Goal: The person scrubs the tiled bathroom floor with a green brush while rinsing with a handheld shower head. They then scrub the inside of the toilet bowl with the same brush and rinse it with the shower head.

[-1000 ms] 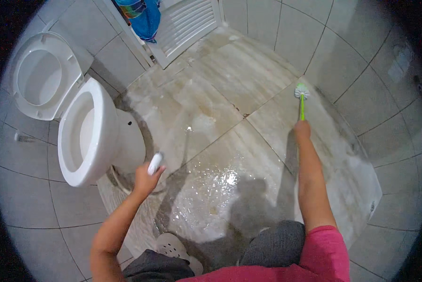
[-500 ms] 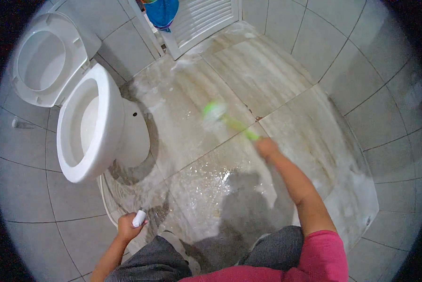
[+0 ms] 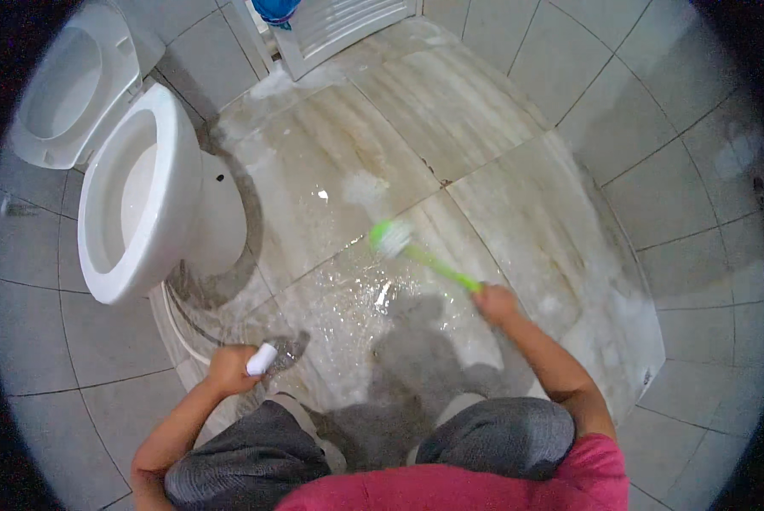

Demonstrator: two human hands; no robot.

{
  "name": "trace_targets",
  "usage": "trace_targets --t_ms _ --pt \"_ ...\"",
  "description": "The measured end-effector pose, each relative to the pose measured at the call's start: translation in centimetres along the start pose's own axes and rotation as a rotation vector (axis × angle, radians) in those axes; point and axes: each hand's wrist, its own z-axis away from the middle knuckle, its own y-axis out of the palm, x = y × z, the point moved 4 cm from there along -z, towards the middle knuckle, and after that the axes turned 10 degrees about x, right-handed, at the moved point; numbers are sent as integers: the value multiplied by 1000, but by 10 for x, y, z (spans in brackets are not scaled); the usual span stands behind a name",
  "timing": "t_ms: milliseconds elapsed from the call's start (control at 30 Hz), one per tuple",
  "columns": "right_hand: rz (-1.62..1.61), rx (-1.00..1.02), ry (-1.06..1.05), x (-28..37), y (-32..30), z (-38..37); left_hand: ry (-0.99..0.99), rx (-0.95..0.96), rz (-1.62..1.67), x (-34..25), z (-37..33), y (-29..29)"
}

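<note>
My right hand (image 3: pixel 497 304) is closed around the handle of a green scrub brush (image 3: pixel 433 262). The brush's head, with white bristles, is down at the wet tiled floor (image 3: pixel 484 230), just short of a small patch of foam. At the lower left, my left hand (image 3: pixel 231 370) grips a white hand sprayer (image 3: pixel 262 358). Water fans out from its end toward the floor, and a thin white hose (image 3: pixel 180 328) curves along the floor behind that hand. Ripples and bright glints cover the floor between my two hands.
A white toilet (image 3: pixel 216 204) with its lid raised stands at the left. At the back is a white louvred door (image 3: pixel 348 34) with a blue thing (image 3: pixel 275 10) hanging beside it. Grey tiled walls (image 3: pixel 663 162) close in both sides. My knees are bent at the lower edge.
The brush has come nearer to me across the floor, leaving foam behind. My left hand with the sprayer has moved slightly forward and right. The whole view has shifted a little.
</note>
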Motion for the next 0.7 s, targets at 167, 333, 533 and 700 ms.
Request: trace_targets --t_ms 167,333,533,700 --pt "-186 -265 326 -87 -55 1 45 -100 74 -5 -14 -30" --pt "-122 85 73 32 4 18 96 -178 115 -18 -33 -54" --pt "-166 -53 189 -30 -8 40 66 -131 88 -24 -23 -45" --pt "-315 -169 369 -82 -13 50 97 -129 125 -27 -17 -51"
